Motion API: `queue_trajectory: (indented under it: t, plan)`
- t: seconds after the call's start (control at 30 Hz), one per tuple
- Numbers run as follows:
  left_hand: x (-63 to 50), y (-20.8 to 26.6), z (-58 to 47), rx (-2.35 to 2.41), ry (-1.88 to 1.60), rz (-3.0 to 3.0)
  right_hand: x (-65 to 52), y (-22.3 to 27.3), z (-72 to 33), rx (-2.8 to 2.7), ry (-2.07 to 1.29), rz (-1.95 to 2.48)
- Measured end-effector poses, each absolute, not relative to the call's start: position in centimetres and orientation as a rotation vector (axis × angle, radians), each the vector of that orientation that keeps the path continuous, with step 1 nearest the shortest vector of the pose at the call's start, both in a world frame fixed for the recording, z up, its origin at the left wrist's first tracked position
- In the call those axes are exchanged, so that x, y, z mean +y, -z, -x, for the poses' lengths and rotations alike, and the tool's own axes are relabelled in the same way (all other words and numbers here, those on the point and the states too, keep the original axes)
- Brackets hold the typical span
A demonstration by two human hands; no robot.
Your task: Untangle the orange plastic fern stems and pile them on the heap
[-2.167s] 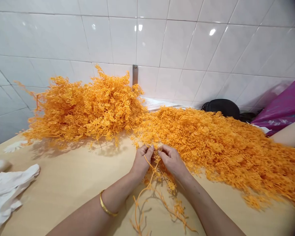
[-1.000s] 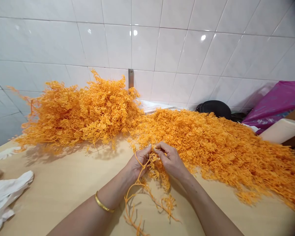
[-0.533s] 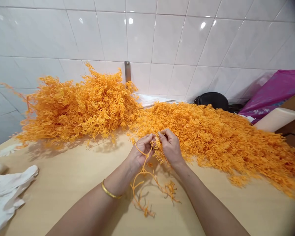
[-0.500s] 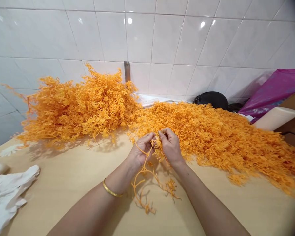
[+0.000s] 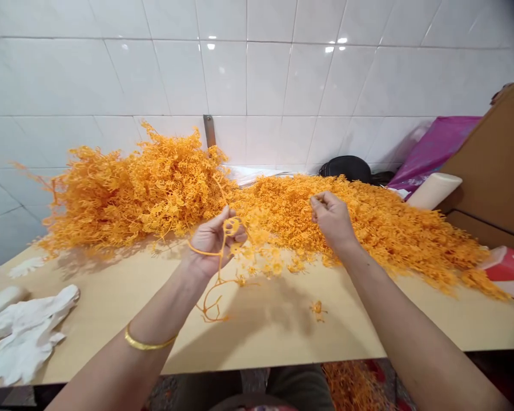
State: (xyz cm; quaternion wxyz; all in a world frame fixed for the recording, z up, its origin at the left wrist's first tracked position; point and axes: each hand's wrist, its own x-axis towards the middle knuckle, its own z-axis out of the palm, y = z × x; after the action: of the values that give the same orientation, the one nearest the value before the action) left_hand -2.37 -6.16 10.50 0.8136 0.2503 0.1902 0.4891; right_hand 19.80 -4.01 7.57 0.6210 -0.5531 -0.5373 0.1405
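Note:
My left hand (image 5: 212, 242) pinches an orange plastic stem (image 5: 221, 260), with forked branches hanging below and small yellow-orange sprigs (image 5: 261, 245) at its right side, blurred by motion. To the right, my right hand (image 5: 332, 220) is raised in front of a long orange heap, apart from the stem. Its thumb and fingertips press together; whatever they may hold is too small to see. A loose sprig (image 5: 317, 309) lies on the table between my forearms.
Behind my left hand rises a tall heap of orange foliage (image 5: 137, 194); a lower heap (image 5: 394, 228) spreads right. White gloves (image 5: 29, 331) lie at the left table edge (image 5: 111, 365). A black case (image 5: 345, 166), purple bag (image 5: 432, 145), pale roll (image 5: 437, 190) and cardboard box (image 5: 488, 165) stand back right.
My hands have come apart: the left moved left with the stem, the right moved right and up. The view has shifted, showing the near table edge and more of the box.

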Motion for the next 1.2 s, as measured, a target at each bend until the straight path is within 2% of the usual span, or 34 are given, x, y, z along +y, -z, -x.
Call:
queue_trajectory:
  t: [0.2,0.4,0.67,0.77,0.87,1.07,1.2]
  plan:
    - [-7.8,-12.7,6.0,0.391,-1.152,-0.554,-9.4,-3.9,-17.2,-1.919,-0.056,1.394]
    - [-7.8,-13.6,8.7,0.358,-1.221,-0.565,-14.7,-0.4,-18.1,-2.229,0.011,1.386]
    - [-6.9,-13.6,8.7,0.332,-1.298,-0.544,-15.5,-0.8,-8.8,-2.742,-0.191,0.781]
    - [-6.9,-13.6,9.2,0.329,-1.293,-0.532,-14.1,-0.7,-6.0,-2.803,-0.234,0.717]
    - [-6.8,-13.4,10.1,0.329,-1.295,-0.554,-10.3,0.0,-6.0,-2.778,-0.131,0.92]
    - [-6.1,-11.3,9.9,0.45,-1.179,-0.51,-2.2,-0.6,-11.3,-2.521,0.181,1.597]
    - [-6.1,-10.2,9.5,0.532,-1.175,-0.475,-5.0,-1.7,-15.0,-2.36,0.312,1.589]
